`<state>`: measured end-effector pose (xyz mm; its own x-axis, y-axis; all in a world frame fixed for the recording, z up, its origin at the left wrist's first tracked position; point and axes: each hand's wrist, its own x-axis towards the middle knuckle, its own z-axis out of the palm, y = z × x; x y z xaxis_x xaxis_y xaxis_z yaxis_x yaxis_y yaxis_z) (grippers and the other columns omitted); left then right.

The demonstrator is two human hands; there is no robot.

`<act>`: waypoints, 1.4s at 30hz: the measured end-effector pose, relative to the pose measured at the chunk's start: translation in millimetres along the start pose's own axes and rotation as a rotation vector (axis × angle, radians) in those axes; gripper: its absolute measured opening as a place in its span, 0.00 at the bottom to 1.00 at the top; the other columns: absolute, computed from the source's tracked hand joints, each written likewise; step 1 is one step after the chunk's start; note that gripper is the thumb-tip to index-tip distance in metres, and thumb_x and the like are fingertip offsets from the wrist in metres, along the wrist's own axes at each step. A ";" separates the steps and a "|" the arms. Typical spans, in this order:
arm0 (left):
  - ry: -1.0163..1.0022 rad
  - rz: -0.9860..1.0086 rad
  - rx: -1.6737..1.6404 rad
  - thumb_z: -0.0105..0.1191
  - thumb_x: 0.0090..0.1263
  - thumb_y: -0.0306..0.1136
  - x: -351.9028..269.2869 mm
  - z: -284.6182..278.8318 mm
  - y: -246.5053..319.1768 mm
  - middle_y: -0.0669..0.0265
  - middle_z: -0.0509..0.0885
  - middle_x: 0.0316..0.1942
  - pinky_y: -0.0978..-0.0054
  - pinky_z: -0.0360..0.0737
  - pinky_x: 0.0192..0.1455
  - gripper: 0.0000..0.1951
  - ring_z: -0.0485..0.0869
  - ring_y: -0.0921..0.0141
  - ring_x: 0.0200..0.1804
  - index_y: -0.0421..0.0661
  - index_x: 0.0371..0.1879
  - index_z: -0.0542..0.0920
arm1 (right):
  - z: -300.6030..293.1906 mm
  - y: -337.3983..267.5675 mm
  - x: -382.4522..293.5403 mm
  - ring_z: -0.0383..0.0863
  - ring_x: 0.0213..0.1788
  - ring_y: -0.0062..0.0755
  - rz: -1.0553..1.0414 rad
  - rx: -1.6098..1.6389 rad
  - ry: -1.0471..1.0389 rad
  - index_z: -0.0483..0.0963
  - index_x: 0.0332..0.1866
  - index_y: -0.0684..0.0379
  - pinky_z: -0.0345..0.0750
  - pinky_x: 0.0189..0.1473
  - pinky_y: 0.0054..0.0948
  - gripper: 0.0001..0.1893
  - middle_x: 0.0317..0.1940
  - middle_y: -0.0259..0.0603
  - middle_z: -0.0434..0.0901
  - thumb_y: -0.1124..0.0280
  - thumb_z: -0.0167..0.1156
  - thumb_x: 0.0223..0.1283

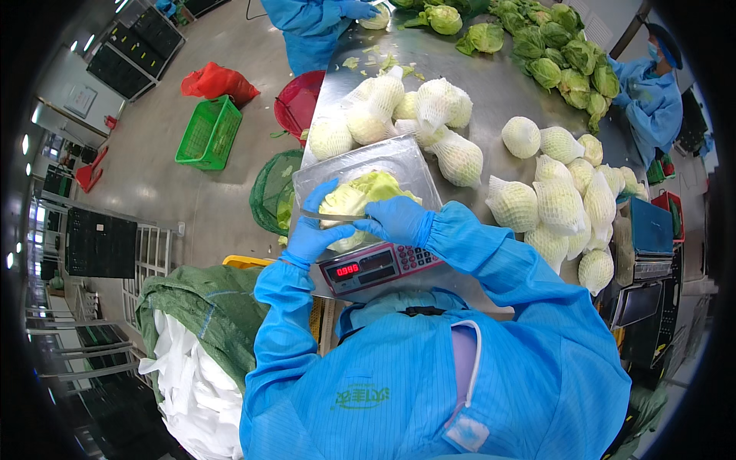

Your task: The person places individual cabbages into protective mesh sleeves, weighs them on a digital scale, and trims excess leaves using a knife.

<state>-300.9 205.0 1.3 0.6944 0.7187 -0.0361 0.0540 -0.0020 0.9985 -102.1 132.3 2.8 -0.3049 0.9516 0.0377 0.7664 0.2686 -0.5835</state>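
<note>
My gloved left hand [316, 227] rests around the near left side of a trimmed cabbage [343, 201], fingers spread against it. My gloved right hand [397, 218] grips a knife [333, 217], whose narrow blade lies across the cabbage toward my left hand. Loose pale green leaves [379, 185] lie at the cabbage's far right side. All of this is on the metal pan of a digital scale [402, 155], with its lit red display and keypad on my side. Cabbages in white foam nets [457, 155] lie just beyond the pan.
More netted cabbages [558, 201] lie to the right on the steel table [489, 75], with untrimmed cabbages [569, 63] at the far end. Two co-workers stand at the table. A green mesh bag [276, 192], a red basket [299, 103] and a green crate [210, 135] are at left.
</note>
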 end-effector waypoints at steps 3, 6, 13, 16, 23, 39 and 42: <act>0.103 0.152 0.184 0.70 0.45 0.27 0.6 7.4 -2.5 0.62 0.67 0.61 0.69 0.67 0.64 0.41 0.67 0.67 0.62 0.47 0.62 0.64 | 3.6 2.6 1.3 0.77 0.24 0.52 -0.038 -0.033 0.018 0.70 0.31 0.59 0.73 0.29 0.43 0.22 0.20 0.51 0.75 0.48 0.46 0.64; 0.136 0.161 0.161 0.68 0.49 0.29 -0.5 8.6 -1.0 0.61 0.69 0.60 0.70 0.67 0.64 0.37 0.68 0.67 0.62 0.47 0.62 0.66 | 2.8 -4.0 1.8 0.77 0.24 0.52 0.007 -0.051 0.042 0.70 0.31 0.60 0.73 0.28 0.43 0.22 0.20 0.52 0.75 0.48 0.46 0.63; 0.166 0.122 0.059 0.61 0.58 0.31 -1.4 14.3 5.2 0.60 0.68 0.61 0.69 0.66 0.63 0.31 0.68 0.67 0.61 0.45 0.62 0.66 | 11.7 -11.9 4.0 0.77 0.23 0.52 0.076 -0.058 0.173 0.69 0.30 0.61 0.73 0.26 0.43 0.22 0.20 0.52 0.75 0.49 0.47 0.63; 0.208 0.122 0.039 0.60 0.59 0.31 -1.9 18.7 3.8 0.59 0.68 0.61 0.69 0.66 0.64 0.30 0.69 0.66 0.60 0.44 0.61 0.66 | 16.6 -17.0 3.8 0.79 0.24 0.50 0.132 -0.080 0.224 0.72 0.29 0.59 0.74 0.27 0.43 0.24 0.21 0.50 0.77 0.46 0.46 0.63; 0.382 0.175 0.102 0.65 0.52 0.32 -1.7 21.7 -21.2 0.57 0.71 0.57 0.68 0.66 0.63 0.33 0.70 0.64 0.59 0.42 0.59 0.68 | 39.7 -7.4 6.8 0.77 0.22 0.49 0.205 0.089 0.381 0.71 0.28 0.59 0.73 0.25 0.42 0.22 0.18 0.49 0.75 0.47 0.50 0.62; 0.301 0.295 0.610 0.72 0.38 0.37 -7.8 31.2 1.1 0.56 0.71 0.56 0.59 0.64 0.63 0.43 0.66 0.57 0.62 0.47 0.60 0.69 | -6.8 10.9 27.5 0.79 0.32 0.51 0.642 0.900 0.304 0.76 0.46 0.60 0.77 0.35 0.39 0.17 0.35 0.54 0.79 0.65 0.58 0.50; 0.235 0.337 0.640 0.73 0.37 0.38 -9.0 30.4 13.8 0.55 0.69 0.59 0.59 0.63 0.64 0.45 0.65 0.56 0.63 0.47 0.61 0.67 | -2.8 8.4 19.8 0.79 0.33 0.50 0.421 0.648 0.311 0.75 0.42 0.62 0.75 0.38 0.38 0.16 0.34 0.52 0.79 0.63 0.57 0.52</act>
<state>-284.6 177.4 14.2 0.5798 0.7367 0.3481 0.3213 -0.5993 0.7332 -100.1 153.9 0.9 0.1775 0.9767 -0.1210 0.2749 -0.1672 -0.9468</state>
